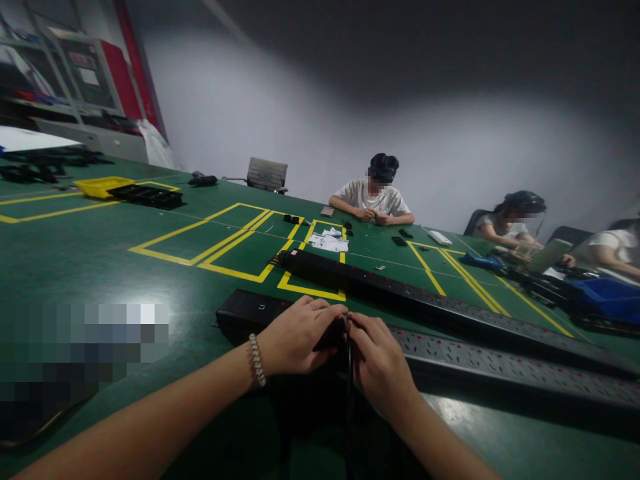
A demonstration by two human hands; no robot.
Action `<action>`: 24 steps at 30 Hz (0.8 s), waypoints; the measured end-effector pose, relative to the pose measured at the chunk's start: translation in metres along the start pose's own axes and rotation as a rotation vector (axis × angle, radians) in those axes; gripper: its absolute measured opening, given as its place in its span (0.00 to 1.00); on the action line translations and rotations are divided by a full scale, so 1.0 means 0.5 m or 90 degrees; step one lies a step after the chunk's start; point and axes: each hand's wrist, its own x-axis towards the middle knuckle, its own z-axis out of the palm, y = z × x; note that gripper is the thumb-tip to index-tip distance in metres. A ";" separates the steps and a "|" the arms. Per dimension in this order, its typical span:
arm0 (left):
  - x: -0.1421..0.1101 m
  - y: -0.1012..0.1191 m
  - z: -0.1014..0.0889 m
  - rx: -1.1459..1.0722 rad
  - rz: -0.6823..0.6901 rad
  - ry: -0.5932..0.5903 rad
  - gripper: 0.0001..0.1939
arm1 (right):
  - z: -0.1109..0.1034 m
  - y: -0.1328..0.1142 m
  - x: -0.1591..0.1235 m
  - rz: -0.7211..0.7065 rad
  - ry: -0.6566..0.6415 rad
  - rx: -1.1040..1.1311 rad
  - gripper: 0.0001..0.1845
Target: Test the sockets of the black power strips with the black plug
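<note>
My left hand (296, 337) wears a bead bracelet and a ring, and its fingers are curled round a small black part (330, 337) at the near long black power strip (475, 363). My right hand (377, 360) is closed beside it, pinching the same spot where a thin black cable (349, 400) hangs down. The two hands touch each other. What the right fingers grip is hidden. A second long black strip (400, 293) lies just behind.
The green table (100, 260) bears yellow taped rectangles (220, 240). A yellow tray (100, 187) and black trays (147, 195) stand far left. White papers (327, 240) lie mid-table. Three seated people work at the far side, with blue bins (607, 297) at right.
</note>
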 end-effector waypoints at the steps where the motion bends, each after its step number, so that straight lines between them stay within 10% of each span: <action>1: 0.001 0.000 0.000 -0.006 0.000 0.001 0.36 | 0.000 0.000 0.000 -0.004 0.001 -0.002 0.16; 24: 0.003 0.000 -0.003 -0.029 0.007 0.021 0.32 | -0.010 -0.004 0.004 -0.035 0.121 -0.034 0.15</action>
